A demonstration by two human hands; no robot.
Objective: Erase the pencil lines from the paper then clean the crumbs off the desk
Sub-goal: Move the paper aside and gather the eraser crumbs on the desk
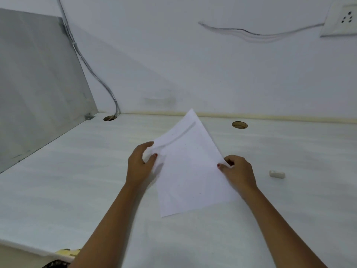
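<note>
Paper (189,171) is held up between both hands, tilted, its far corner raised off the bench (77,180). The left hand (140,165) pinches the left edge, thumb on top. The right hand (238,171) pinches the right edge, fingers (234,160) curled round it. Holding it at this slant would probably let crumbs slide off. The eraser (277,174) lies untouched on the bench, near the right fingers on their outer side.

A white wall (193,64) rises behind the pale desk (58,180), with a socket (342,18) at upper right. A grey panel (38,84) stands at the left, and cables (115,102) drop into a round hole (110,118).
</note>
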